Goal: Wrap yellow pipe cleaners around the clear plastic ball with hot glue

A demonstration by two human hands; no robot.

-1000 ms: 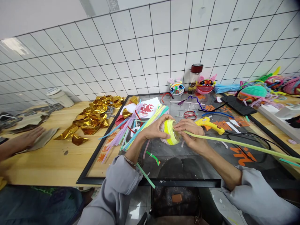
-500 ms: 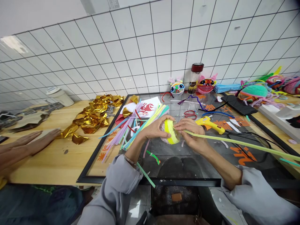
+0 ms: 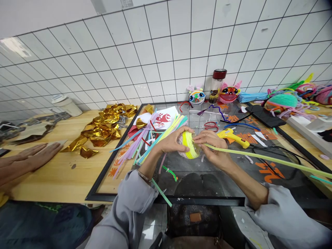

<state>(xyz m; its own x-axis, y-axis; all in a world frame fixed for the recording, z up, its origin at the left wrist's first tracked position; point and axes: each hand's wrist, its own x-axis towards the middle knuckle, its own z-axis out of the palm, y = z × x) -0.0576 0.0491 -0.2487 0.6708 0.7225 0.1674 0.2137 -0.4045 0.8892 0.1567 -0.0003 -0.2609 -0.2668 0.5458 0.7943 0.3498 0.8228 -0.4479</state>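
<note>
My left hand (image 3: 173, 140) is closed around a small rounded, see-through body (image 3: 191, 145) with bright yellow strands around its middle and pale lilac ones at its left end. My right hand (image 3: 211, 143) pinches a long yellow pipe cleaner (image 3: 261, 155) at the body's right side. The strand's free length runs off to the right past my forearm. Beneath my left wrist lies a bundle of lilac, yellow and teal pipe cleaners (image 3: 145, 141). Behind my right hand sits a yellow glue gun (image 3: 234, 137), and red-handled scissors (image 3: 211, 126) lie farther back.
Two decorated animal-face balls, one white (image 3: 196, 96) and one pink (image 3: 229, 92), stand by a lidded bottle (image 3: 217, 86) at the wall. Crumpled gold foil (image 3: 103, 126) lies left. A black phone (image 3: 266, 116) and cables are right. Another person's hands (image 3: 38, 155) rest at far left.
My hands keep nearly the same hold and place on the yellow-wrapped body. At far left, the other person's hands have shifted slightly to the left.
</note>
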